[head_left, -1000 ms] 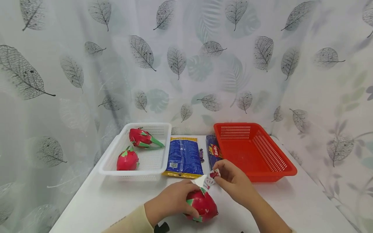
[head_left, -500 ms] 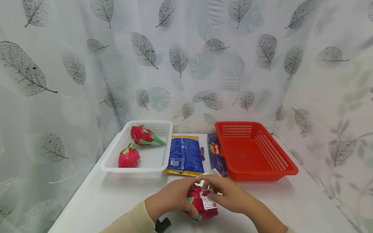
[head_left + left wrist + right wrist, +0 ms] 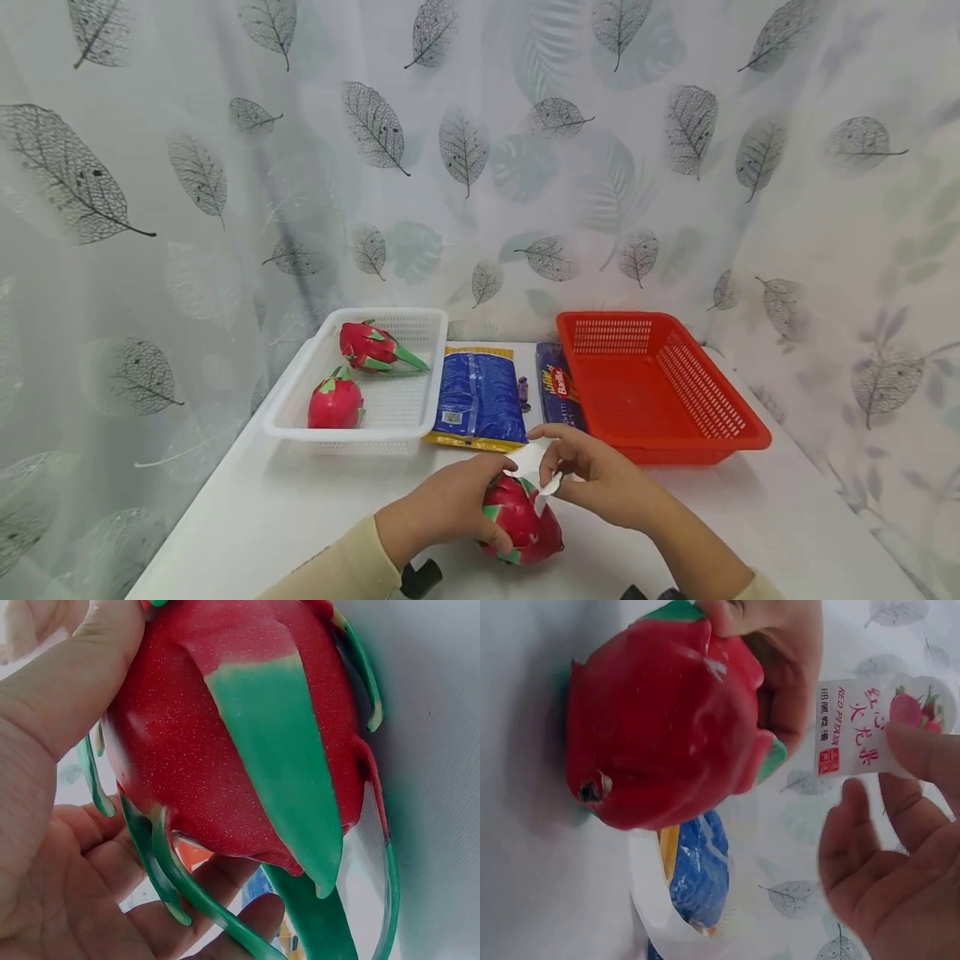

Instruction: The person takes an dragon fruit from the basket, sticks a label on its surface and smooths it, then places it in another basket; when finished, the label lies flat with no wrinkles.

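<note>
A red dragon fruit (image 3: 528, 529) with green-tipped scales stands on the white table. My left hand (image 3: 442, 508) grips it from the left, thumb in front and fingers behind; the left wrist view shows the palm beside the red skin (image 3: 202, 742). Just to the right, my right hand (image 3: 607, 479) pinches a white label (image 3: 855, 727) between thumb and fingers. The label carries a fruit picture and the words "RED PITAYA", and in the right wrist view it is apart from the fruit. White paper (image 3: 527, 460) shows behind the fruit, near my left fingertips.
A white basket (image 3: 390, 417) with two dragon fruits stands at back left, a red basket (image 3: 626, 400) at back right. Between them lie a blue packet (image 3: 480, 396), a small purple wrapped piece (image 3: 523, 393) and a Barilla spaghetti pack (image 3: 557, 387). A patterned curtain (image 3: 480, 208) hangs behind.
My right hand brought the label down over the fruit's front, then drew it back up and right, turning its blank side toward the head camera. My left hand kept holding the fruit.
</note>
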`<action>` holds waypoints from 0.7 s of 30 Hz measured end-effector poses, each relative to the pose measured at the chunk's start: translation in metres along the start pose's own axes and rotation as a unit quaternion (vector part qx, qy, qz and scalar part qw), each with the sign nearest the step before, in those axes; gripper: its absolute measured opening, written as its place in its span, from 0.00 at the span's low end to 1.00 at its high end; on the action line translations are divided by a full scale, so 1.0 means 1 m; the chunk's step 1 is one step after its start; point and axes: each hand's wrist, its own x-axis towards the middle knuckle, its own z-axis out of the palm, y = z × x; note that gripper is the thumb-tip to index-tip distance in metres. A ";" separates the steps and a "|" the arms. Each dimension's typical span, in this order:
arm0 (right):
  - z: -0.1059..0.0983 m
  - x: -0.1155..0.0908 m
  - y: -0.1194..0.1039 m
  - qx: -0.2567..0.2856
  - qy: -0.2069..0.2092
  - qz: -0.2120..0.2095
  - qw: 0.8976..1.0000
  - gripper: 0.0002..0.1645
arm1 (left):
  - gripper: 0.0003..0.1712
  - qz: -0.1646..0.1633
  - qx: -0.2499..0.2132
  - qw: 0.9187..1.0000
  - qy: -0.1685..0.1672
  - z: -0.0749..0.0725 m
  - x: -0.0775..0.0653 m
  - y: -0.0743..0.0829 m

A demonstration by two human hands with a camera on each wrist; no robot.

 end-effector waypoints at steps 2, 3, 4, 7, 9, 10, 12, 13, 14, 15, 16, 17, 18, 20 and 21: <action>0.001 -0.001 0.000 -0.002 -0.014 0.009 1.000 0.34 | 0.53 0.000 0.000 1.000 0.000 0.000 0.000 0.000; 0.002 -0.001 -0.001 -0.003 -0.022 0.016 1.000 0.33 | 0.54 0.002 0.000 1.000 0.001 0.000 -0.001 0.000; 0.004 -0.001 -0.001 -0.011 -0.028 0.023 0.999 0.31 | 0.54 0.002 -0.003 1.000 0.000 0.000 -0.001 0.000; 0.012 -0.001 -0.001 -0.061 -0.037 0.024 0.997 0.30 | 0.54 0.007 -0.010 1.000 0.001 0.000 -0.002 -0.001; 0.019 -0.001 0.000 -0.098 -0.040 0.026 0.994 0.29 | 0.55 0.009 -0.013 1.000 0.002 0.001 -0.002 -0.001; 0.023 -0.001 0.001 -0.118 -0.040 0.028 0.992 0.30 | 0.56 0.009 -0.013 1.000 0.002 0.001 -0.002 -0.001; 0.029 0.000 0.003 -0.140 -0.041 0.031 0.989 0.31 | 0.57 0.013 -0.007 1.000 0.005 0.001 -0.003 -0.001; 0.031 0.000 0.003 -0.147 -0.044 0.035 0.988 0.31 | 0.59 0.013 -0.004 1.000 0.005 0.002 -0.003 -0.001; 0.033 0.000 0.004 -0.151 -0.047 0.037 0.987 0.31 | 0.60 0.014 0.000 1.000 0.006 0.002 -0.003 -0.001; 0.034 0.001 0.005 -0.157 -0.049 0.034 0.986 0.31 | 0.61 0.015 0.002 1.000 0.006 0.002 -0.002 -0.001; 0.036 0.000 0.005 -0.164 -0.049 0.028 0.985 0.32 | 0.61 0.015 0.004 1.000 0.006 0.002 -0.002 -0.002; 0.036 0.000 0.006 -0.171 -0.049 0.022 0.984 0.32 | 0.62 0.014 0.006 1.000 0.007 0.002 -0.002 -0.002; 0.037 0.000 0.007 -0.178 -0.047 0.018 0.983 0.33 | 0.62 0.015 0.008 1.000 0.007 0.002 -0.002 -0.002; 0.037 0.000 0.009 -0.197 -0.033 0.013 0.980 0.35 | 0.61 0.013 0.009 1.000 0.007 0.002 -0.003 -0.002; 0.038 0.000 0.011 -0.202 -0.022 0.016 0.979 0.37 | 0.60 0.014 0.007 1.000 0.008 0.002 -0.003 -0.002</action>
